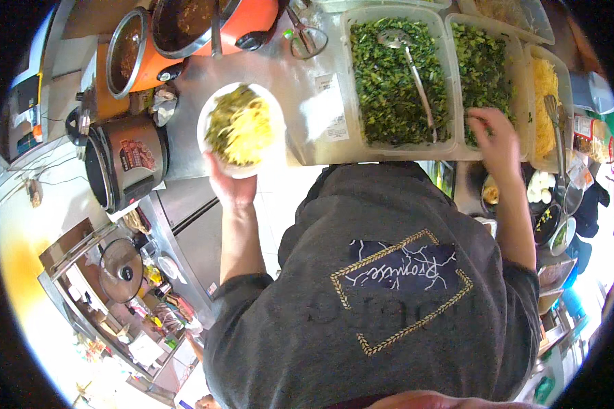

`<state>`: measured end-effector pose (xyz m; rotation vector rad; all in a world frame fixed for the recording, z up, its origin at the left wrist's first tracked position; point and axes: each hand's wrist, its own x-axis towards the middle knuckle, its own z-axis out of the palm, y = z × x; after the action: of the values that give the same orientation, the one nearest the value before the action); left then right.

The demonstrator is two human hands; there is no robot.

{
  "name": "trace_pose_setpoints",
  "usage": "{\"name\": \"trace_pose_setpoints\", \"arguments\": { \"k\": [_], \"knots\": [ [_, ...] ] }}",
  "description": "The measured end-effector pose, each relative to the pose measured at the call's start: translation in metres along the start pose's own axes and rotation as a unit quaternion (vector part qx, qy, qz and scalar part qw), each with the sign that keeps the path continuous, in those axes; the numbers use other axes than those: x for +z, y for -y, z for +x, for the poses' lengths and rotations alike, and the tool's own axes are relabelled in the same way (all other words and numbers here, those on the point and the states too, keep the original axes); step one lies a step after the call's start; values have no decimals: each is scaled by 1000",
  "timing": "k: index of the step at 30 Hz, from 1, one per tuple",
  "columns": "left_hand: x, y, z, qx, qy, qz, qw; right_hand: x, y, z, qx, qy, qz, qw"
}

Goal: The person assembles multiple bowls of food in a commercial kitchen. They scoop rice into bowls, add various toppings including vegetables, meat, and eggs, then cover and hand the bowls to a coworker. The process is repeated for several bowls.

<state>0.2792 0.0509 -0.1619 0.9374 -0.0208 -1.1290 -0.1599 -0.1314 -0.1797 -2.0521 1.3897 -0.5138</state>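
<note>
My left hand (233,183) is closed on the near side of a white bowl (278,131), tipped toward view above the counter's front edge. Inside the bowl, dull green chopped vegetable (224,112) lies on the left and yellow shreds (251,133) on the right. My right hand (494,136) hangs over the near end of a clear tub (516,82) of chopped greens (481,61). Its fingers are curled together; whatever they pinch, if anything, is too small to make out. Left of it, a larger tub (402,147) of chopped greens has a metal slotted spoon (416,78) lying in it.
A tub of yellow shreds (544,75) with metal tongs (554,123) stands at the right. Orange pots (160,65) and scissors (307,42) are at the far left, with a dark cooker (126,163) nearer. A printed paper (331,109) lies on the metal counter (300,82).
</note>
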Motion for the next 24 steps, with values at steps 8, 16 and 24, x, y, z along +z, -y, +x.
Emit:
{"name": "trace_pose_setpoints", "arguments": {
  "k": [8, 16, 24],
  "knots": [
    [-88, -32, -4, -10, -49, -37, 998, 83, 40, 34, 75, 71, -386, 916],
    [-105, -39, 32, -56, -11, -24, 998, 105, 52, 59, 176, 117, -401, 891],
    [-81, -28, 30, -63, 10, -43, 997, 98, 64, 73, 209, 162, -283, 922]
  ]
}}
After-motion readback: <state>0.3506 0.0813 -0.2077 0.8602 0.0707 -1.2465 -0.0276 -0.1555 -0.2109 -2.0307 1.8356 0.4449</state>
